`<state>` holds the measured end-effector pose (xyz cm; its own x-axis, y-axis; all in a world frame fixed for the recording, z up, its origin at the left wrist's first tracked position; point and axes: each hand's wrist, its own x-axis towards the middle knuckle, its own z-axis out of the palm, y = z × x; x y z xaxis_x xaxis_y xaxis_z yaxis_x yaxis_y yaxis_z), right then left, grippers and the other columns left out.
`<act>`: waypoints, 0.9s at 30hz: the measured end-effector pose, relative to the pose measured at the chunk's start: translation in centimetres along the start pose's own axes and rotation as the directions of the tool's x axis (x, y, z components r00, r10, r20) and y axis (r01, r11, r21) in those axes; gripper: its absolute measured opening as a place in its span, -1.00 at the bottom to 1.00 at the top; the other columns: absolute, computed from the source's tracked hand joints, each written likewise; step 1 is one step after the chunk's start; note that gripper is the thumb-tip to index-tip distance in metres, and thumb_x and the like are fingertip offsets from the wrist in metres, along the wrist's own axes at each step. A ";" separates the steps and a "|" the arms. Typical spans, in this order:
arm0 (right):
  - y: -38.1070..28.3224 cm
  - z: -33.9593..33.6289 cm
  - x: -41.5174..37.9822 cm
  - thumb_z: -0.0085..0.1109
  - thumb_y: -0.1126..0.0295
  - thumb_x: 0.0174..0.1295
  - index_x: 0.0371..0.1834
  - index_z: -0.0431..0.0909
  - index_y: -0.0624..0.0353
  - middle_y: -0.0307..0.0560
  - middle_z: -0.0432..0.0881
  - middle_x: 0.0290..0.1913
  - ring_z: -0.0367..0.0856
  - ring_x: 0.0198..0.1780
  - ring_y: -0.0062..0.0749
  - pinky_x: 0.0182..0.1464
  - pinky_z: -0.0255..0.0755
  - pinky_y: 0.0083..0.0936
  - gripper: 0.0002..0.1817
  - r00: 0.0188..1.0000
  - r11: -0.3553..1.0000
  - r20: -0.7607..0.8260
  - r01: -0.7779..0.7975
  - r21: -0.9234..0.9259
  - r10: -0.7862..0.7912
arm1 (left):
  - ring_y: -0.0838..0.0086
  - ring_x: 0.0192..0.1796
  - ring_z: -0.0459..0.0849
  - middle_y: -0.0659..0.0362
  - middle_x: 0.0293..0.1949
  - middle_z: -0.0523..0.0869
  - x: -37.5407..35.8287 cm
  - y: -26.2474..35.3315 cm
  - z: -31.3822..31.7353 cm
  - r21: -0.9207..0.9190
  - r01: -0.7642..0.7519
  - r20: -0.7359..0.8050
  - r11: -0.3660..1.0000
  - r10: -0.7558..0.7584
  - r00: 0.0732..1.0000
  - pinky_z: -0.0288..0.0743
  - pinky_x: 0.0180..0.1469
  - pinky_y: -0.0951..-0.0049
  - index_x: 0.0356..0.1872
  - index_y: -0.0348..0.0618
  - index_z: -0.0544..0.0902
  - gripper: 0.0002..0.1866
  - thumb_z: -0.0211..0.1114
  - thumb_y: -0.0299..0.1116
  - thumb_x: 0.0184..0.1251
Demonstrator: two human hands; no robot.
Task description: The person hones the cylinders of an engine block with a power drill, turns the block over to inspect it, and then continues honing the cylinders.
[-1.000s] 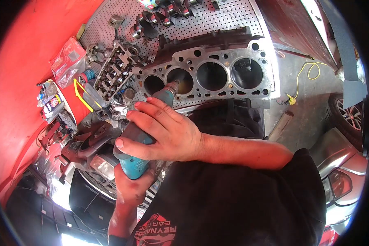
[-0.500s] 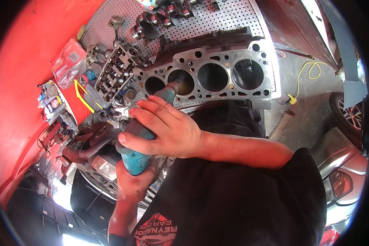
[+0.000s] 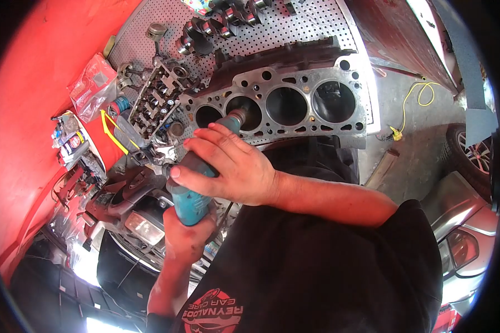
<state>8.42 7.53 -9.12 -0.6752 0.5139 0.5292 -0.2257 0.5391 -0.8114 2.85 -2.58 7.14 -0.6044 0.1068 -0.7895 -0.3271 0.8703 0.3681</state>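
A teal and black power drill (image 3: 191,202) points up and to the right, its chuck over the second bore from the left in a metal engine block (image 3: 286,129). My right hand (image 3: 236,169) lies across the top of the drill body, fingers curled over it. Below it, my left hand (image 3: 188,236) is wrapped round the drill's lower rear part. Whatever is fitted in the chuck reaches into the dark bore and is hard to make out. The block's flat face, with four round bores, is turned toward me.
A perforated table (image 3: 141,36) bears the block, a crankshaft (image 3: 205,30), a cylinder head (image 3: 158,102) and a piston (image 3: 156,31). To the left are a red box (image 3: 91,83) and a spray can (image 3: 72,141). A yellow cord (image 3: 405,108) and a wheel (image 3: 472,152) are at right.
The drill's rear end and both my hands have moved slightly up and to the right. The engine block appears shifted slightly left in view.
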 end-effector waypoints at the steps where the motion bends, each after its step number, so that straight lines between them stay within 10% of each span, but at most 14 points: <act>1: 0.4 0.0 -0.2 0.16 0.25 0.24 0.40 0.50 -0.31 0.06 0.61 0.14 0.67 0.16 0.04 0.33 0.57 0.05 -0.41 1.000 1.000 0.007 -0.005 0.002 0.005 | 0.59 -0.41 0.63 0.28 -0.43 0.70 0.4 0.0 0.3 -0.014 0.016 0.010 1.000 -0.016 1.000 0.47 -0.34 0.47 -0.26 -0.28 0.72 -0.91 0.33 -0.57 0.22; 27: 6.3 -1.0 -1.6 0.31 0.42 0.17 0.22 0.55 -0.03 0.11 0.60 0.20 0.66 0.22 0.09 0.37 0.56 0.00 -0.51 0.990 0.993 0.079 -0.118 -0.009 0.118 | 0.60 -0.44 0.65 0.22 -0.50 0.70 6.5 1.5 3.7 0.178 0.065 0.057 0.982 -0.076 0.995 0.51 -0.33 0.43 -0.26 -0.33 0.69 -0.85 0.40 -0.43 0.30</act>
<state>8.77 10.84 -14.83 -0.7507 0.5193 0.4084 -0.1384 0.4808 -0.8658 1.11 1.19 0.81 -0.5354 0.0677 -0.8419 -0.2308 0.9471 0.2229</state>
